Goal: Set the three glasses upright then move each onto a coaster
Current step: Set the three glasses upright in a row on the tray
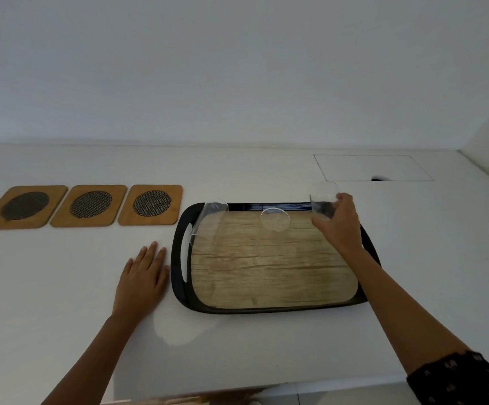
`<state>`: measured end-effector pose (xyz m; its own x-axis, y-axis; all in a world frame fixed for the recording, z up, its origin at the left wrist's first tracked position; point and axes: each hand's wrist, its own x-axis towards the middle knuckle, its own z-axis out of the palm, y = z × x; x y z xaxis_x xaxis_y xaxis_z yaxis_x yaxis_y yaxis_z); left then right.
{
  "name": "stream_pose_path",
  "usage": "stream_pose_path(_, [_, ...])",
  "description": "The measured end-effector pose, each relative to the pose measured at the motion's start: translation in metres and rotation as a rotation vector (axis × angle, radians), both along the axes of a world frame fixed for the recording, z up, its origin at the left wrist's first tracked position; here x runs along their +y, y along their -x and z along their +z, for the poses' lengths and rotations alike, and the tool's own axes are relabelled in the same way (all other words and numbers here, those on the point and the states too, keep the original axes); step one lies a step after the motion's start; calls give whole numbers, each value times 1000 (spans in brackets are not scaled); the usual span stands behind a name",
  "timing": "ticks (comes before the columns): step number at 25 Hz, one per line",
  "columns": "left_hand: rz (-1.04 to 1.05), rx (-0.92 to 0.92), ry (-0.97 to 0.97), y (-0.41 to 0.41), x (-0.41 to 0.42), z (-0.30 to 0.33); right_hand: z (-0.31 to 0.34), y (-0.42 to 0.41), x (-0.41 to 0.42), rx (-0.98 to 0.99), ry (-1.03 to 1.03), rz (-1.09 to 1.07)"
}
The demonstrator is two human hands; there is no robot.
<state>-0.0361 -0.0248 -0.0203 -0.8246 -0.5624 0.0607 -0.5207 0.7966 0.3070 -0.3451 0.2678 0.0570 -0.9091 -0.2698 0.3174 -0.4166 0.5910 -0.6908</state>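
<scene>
A person's right hand (335, 222) closes its fingers around a clear drinking glass (322, 200) at the far right corner of a black-rimmed serving tray with a wood-grain floor (266, 273), holding the glass nearly upright with its open mouth on top; whether its base touches the tray cannot be told. The left hand (144, 280) lies flat on the white countertop (62, 287), palm down and fingers spread slightly apart, gripping nothing, just beside the tray's left handle. Three clear glasses are in view, all at the tray's far end: the one in the right hand, a second glass (275, 219) lying on its side near the middle of the far edge with a round end turned toward the camera, just left of the right hand, and a third glass (208, 225) lying tilted at the far left corner, next to the handle cut-out and nearer the left hand. Three square bamboo coasters with dark round mesh centres sit in a row on the countertop left of the tray: the left coaster (24, 206), the middle coaster (90, 204) and the right coaster (151, 203), the last near the tray's far left corner. No coaster carries a glass.
</scene>
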Motion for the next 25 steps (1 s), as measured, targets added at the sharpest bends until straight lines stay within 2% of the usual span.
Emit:
stream_pose_path(4, [-1,5,1,0,-1,0,-19,-25,15,-54,258,-46])
stream_pose_path(6, [-5,-2,4,0,-1,0,-28,-32,18,-103,312,-89])
stream_pose_path(11, [-7,-7,15,0,-2,0,-38,-37,21,-155,324,-129])
stream_pose_path(21, [-15,-12,-21,-1,0,4,-40,-49,18,-273,330,-67])
stream_pose_path(23, [9,41,-89,2,-5,8,-39,-57,21,-345,319,-73])
stream_pose_path(25, [111,159,-255,11,-11,22,-39,-68,26,-383,346,-182])
